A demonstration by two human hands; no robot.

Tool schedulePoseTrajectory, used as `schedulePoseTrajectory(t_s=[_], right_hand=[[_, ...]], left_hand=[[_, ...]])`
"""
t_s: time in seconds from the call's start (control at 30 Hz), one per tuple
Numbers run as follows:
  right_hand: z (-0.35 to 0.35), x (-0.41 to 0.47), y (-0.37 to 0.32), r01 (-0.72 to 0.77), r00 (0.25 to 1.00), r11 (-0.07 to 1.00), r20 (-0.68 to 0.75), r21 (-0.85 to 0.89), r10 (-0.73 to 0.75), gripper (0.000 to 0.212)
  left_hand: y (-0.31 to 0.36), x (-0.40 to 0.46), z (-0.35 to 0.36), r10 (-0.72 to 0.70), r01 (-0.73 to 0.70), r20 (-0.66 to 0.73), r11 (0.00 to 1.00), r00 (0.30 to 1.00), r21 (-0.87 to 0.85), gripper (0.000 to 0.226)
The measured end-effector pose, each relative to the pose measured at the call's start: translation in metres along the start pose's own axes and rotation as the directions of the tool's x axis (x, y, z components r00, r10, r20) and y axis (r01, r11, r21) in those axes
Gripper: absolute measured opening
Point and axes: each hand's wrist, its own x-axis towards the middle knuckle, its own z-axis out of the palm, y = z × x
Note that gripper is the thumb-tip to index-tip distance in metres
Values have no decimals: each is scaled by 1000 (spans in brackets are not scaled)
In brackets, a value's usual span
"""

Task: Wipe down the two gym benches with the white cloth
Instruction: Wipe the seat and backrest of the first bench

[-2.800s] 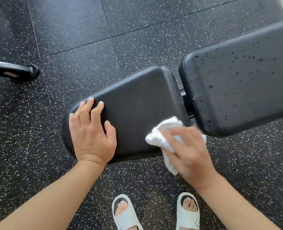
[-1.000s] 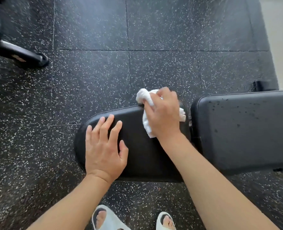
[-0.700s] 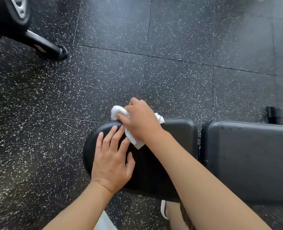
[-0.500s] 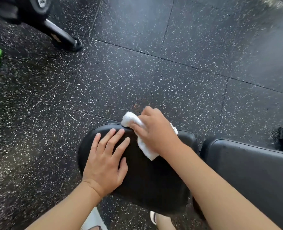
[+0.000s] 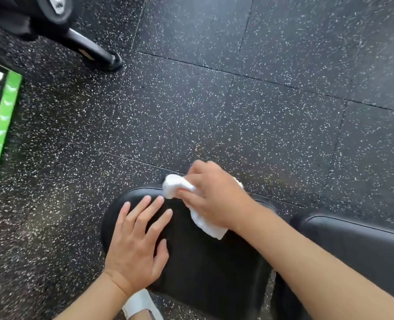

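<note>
Gripping crumpled white cloth (image 5: 176,187) w/ R hand (image 5: 216,197)

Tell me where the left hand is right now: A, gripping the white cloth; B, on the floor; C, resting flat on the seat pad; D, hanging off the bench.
C: the left hand lies flat, fingers spread, on the black seat pad, while the right hand grips the white cloth.
</note>
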Motion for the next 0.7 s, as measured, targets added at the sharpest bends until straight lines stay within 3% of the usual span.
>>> schedulePoseTrajectory(t_s=[0.17, 0.33, 0.57, 0.7], right_hand=[[23, 61, -47, -13, 991, 995, 132, 98, 0, 39], [-14, 15, -2, 3, 986, 996, 163, 86, -17, 43], [-62, -79, 74, -195, 980, 955, 89, 222, 179, 37], [-42, -53, 52, -154, 987, 984, 59, 93, 149, 35]], left_hand=[[-1, -1, 4, -9, 9, -24, 1000, 1000, -10, 42], [-2, 0, 2, 3, -3, -4, 1000, 1000, -16, 57], [-3, 0, 1, 22, -22, -10, 1000, 1000, -9, 59], [-2, -1, 1, 22, -22, -18, 999, 1000, -25, 59]])
